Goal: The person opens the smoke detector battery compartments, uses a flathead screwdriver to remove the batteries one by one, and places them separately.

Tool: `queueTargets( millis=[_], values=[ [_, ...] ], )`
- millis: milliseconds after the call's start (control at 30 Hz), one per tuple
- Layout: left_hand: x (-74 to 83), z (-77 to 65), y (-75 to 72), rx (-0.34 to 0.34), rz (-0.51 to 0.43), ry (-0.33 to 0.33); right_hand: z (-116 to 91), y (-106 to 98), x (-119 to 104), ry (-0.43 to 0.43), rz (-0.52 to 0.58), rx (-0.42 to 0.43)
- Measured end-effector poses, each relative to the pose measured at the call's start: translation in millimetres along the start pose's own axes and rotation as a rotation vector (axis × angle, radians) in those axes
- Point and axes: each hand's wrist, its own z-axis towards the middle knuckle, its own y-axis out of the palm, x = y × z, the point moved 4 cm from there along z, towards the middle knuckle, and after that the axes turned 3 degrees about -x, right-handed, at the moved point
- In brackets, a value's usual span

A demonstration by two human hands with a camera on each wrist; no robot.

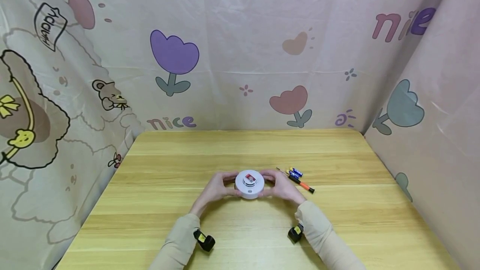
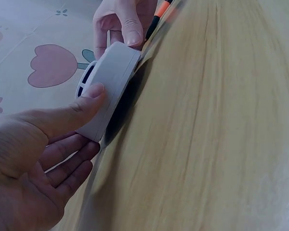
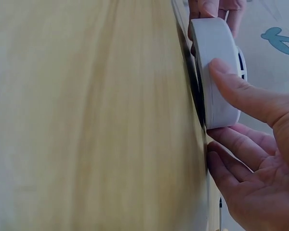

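Observation:
A round white smoke detector (image 1: pixel 249 191) is face up at the middle of the table, with a red label and slotted vents on top. My left hand (image 1: pixel 216 187) grips its left side, thumb (image 2: pixel 94 91) on the side wall and fingers behind. From the right, my right hand (image 1: pixel 280 186) holds it the same way, its thumb (image 3: pixel 226 72) pressing the white wall. In both wrist views a dark shadow lies under the detector, whose underside looks at least partly off the tabletop. The underside itself is hidden.
Right of the hands lie a screwdriver (image 1: pixel 302 184) with an orange and black handle and some blue batteries (image 1: pixel 296 173). The wooden table (image 1: pixel 168 149) ends at a patterned curtain (image 1: pixel 232 53) behind and at both sides. A small black camera sits at each wrist.

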Motion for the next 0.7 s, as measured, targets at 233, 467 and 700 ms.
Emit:
queueTargets(
  millis=[233, 467, 700],
  values=[
    [0.5, 0.6, 1.5, 0.009, 0.002, -0.008, 0.3, 1.3, -0.3, 0.003, -0.019, 0.009],
    [-0.4, 0.5, 1.7, 0.008, 0.012, -0.018, -0.8, 2.3, -2.7, 0.017, -0.029, 0.019],
    [-0.5, 0.5, 2.3, 0.004, 0.006, -0.010, -1.4, 2.8, -5.5, 0.020, -0.047, 0.028]
  ],
)
